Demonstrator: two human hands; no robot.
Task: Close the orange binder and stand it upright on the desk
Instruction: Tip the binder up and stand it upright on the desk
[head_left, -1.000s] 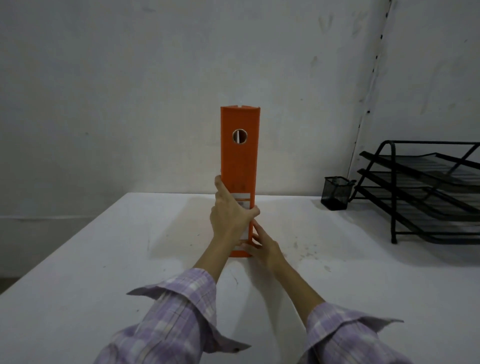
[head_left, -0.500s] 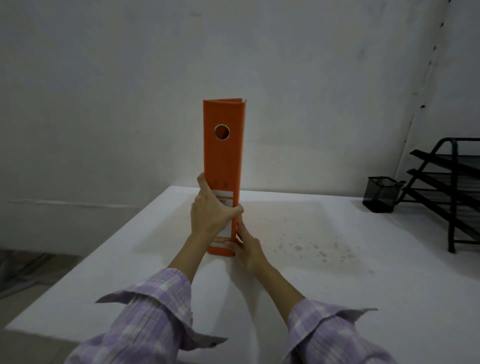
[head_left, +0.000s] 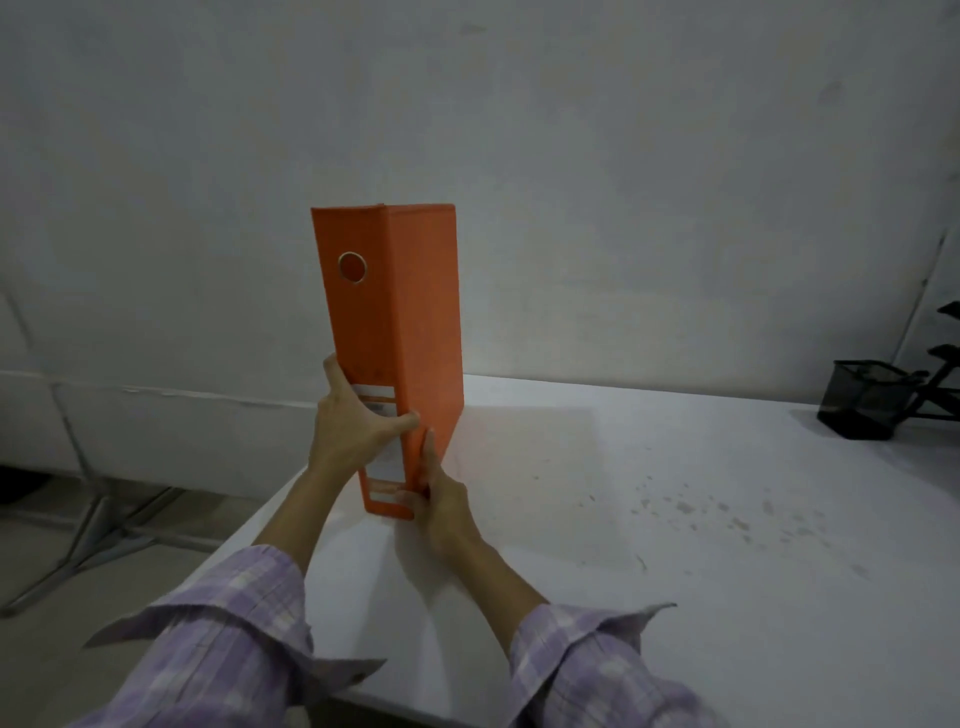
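The orange binder (head_left: 395, 322) is closed and stands on end near the left edge of the white desk (head_left: 649, 519), leaning slightly. Its spine with a round finger hole and a white label faces me, and its right cover shows too. My left hand (head_left: 353, 426) wraps around the lower spine, thumb across the label. My right hand (head_left: 439, 499) presses against the bottom right corner of the binder, fingers along its cover edge. Both forearms wear purple plaid sleeves.
A black mesh pen cup (head_left: 865, 397) stands at the far right by the wall, with part of a black wire tray rack (head_left: 943, 364) beside it. Left of the desk the floor and a metal leg frame (head_left: 98, 530) show. Small specks dot the desk surface.
The binder has shifted toward the desk's left edge and turned, so its right cover now shows. Both hands kept their hold. The view has swung left.
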